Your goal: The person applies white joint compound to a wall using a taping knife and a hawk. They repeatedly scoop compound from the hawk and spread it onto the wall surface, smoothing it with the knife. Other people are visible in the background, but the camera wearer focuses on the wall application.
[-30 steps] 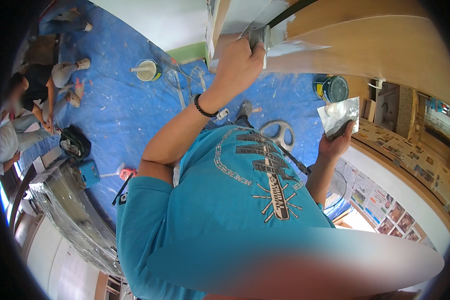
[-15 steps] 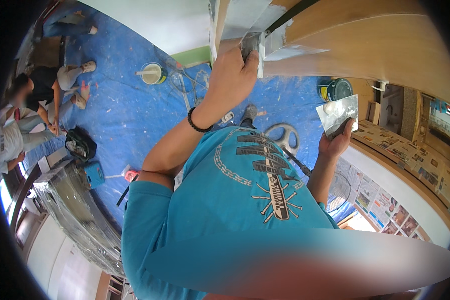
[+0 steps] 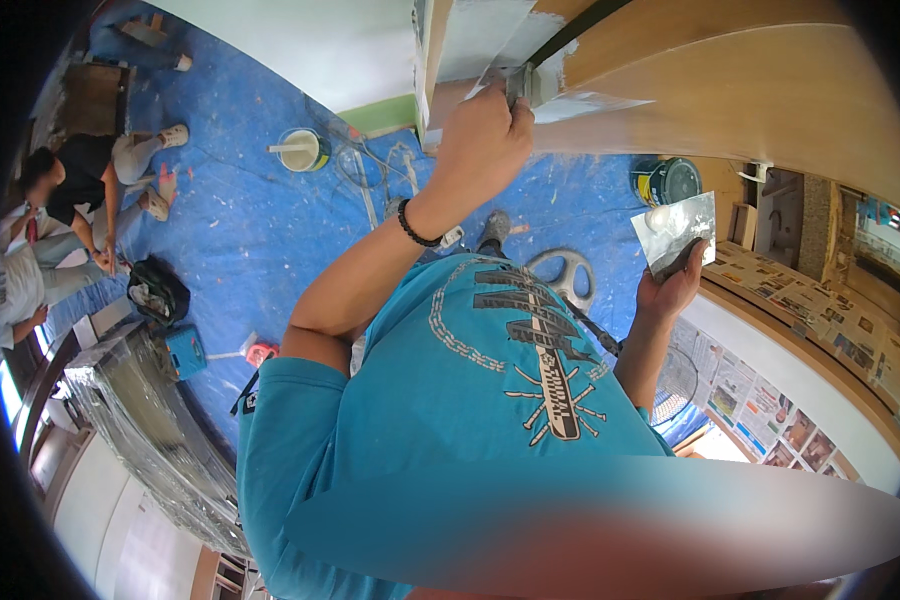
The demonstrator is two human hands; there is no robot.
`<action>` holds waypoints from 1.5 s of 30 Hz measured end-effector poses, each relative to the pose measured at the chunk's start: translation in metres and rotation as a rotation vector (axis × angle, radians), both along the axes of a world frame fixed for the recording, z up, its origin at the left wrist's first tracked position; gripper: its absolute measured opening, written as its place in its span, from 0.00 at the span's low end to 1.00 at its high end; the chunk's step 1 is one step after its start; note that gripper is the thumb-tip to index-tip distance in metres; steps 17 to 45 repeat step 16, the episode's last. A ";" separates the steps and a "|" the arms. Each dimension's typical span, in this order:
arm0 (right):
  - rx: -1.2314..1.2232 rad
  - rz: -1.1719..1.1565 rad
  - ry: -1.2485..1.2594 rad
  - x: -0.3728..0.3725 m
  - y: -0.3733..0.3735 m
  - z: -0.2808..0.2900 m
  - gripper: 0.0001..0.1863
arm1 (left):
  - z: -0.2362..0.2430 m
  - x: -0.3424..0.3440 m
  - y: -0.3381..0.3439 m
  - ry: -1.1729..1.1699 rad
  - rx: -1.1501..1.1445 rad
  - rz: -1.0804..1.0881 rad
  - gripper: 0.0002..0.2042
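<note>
My left hand [image 3: 482,145], with a dark bead bracelet at the wrist, is closed on a putty knife [image 3: 518,84]. Its blade meets the wooden panel [image 3: 610,125] at the top of the view, where pale filler is smeared beside a dark gap. Most of the knife's handle is hidden by my fingers. Off to the right, my right hand [image 3: 673,285] grips a square metal filler plate [image 3: 677,228] by its dark lower edge. A lump of pale filler [image 3: 658,217] lies near the plate's left edge.
Blue sheeting [image 3: 240,220] covers the floor. An open bucket [image 3: 304,150] with a stick stands left, a dark lidded bucket [image 3: 668,182] right. Newspaper [image 3: 790,300] lines the ledge. A fan [image 3: 670,380] stands by my right arm. Other people [image 3: 85,190] sit at far left.
My left hand and the putty knife have shifted slightly right along the panel, and the blade is turned differently. My right hand with the plate has stayed nearly still.
</note>
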State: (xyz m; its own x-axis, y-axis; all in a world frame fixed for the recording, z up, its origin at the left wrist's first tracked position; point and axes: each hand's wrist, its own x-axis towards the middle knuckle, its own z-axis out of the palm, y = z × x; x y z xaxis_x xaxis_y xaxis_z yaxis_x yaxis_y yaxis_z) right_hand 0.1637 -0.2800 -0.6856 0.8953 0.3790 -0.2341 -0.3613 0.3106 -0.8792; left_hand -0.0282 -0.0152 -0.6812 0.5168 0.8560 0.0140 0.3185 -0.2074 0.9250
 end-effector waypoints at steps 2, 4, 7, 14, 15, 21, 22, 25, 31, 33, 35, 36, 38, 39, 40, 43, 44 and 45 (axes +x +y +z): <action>0.006 0.007 -0.009 0.001 0.000 -0.001 0.24 | 0.006 0.002 -0.001 0.058 0.007 -0.021 0.16; 0.011 0.014 -0.035 0.002 0.002 -0.002 0.25 | 0.015 0.003 -0.002 0.100 0.039 -0.028 0.15; 0.036 0.035 -0.015 0.004 0.001 -0.004 0.25 | 0.031 0.003 -0.004 0.116 0.097 -0.024 0.15; 0.072 0.024 0.001 0.009 -0.002 -0.011 0.26 | 0.066 0.005 -0.008 0.109 0.186 -0.025 0.15; 0.080 0.023 0.005 0.010 -0.002 -0.011 0.26 | 0.072 0.006 -0.010 0.107 0.189 -0.025 0.15; 0.094 0.025 0.005 0.010 -0.002 -0.012 0.26 | 0.078 0.006 -0.013 0.119 0.189 -0.015 0.14; 0.094 0.025 0.005 0.010 -0.002 -0.012 0.26 | 0.078 0.006 -0.013 0.119 0.189 -0.015 0.14; 0.094 0.025 0.005 0.010 -0.002 -0.012 0.26 | 0.078 0.006 -0.013 0.119 0.189 -0.015 0.14; 0.094 0.025 0.005 0.010 -0.002 -0.012 0.26 | 0.078 0.006 -0.013 0.119 0.189 -0.015 0.14; 0.094 0.025 0.005 0.010 -0.002 -0.012 0.26 | 0.078 0.006 -0.013 0.119 0.189 -0.015 0.14; 0.094 0.025 0.005 0.010 -0.002 -0.012 0.26 | 0.078 0.006 -0.013 0.119 0.189 -0.015 0.14; 0.094 0.025 0.005 0.010 -0.002 -0.012 0.26 | 0.078 0.006 -0.013 0.119 0.189 -0.015 0.14; 0.094 0.025 0.005 0.010 -0.002 -0.012 0.26 | 0.078 0.006 -0.013 0.119 0.189 -0.015 0.14; 0.094 0.025 0.005 0.010 -0.002 -0.012 0.26 | 0.078 0.006 -0.013 0.119 0.189 -0.015 0.14; 0.094 0.025 0.005 0.010 -0.002 -0.012 0.26 | 0.078 0.006 -0.013 0.119 0.189 -0.015 0.14; 0.094 0.025 0.005 0.010 -0.002 -0.012 0.26 | 0.078 0.006 -0.013 0.119 0.189 -0.015 0.14; 0.094 0.025 0.005 0.010 -0.002 -0.012 0.26 | 0.078 0.006 -0.013 0.119 0.189 -0.015 0.14; 0.094 0.025 0.005 0.010 -0.002 -0.012 0.26 | 0.078 0.006 -0.013 0.119 0.189 -0.015 0.14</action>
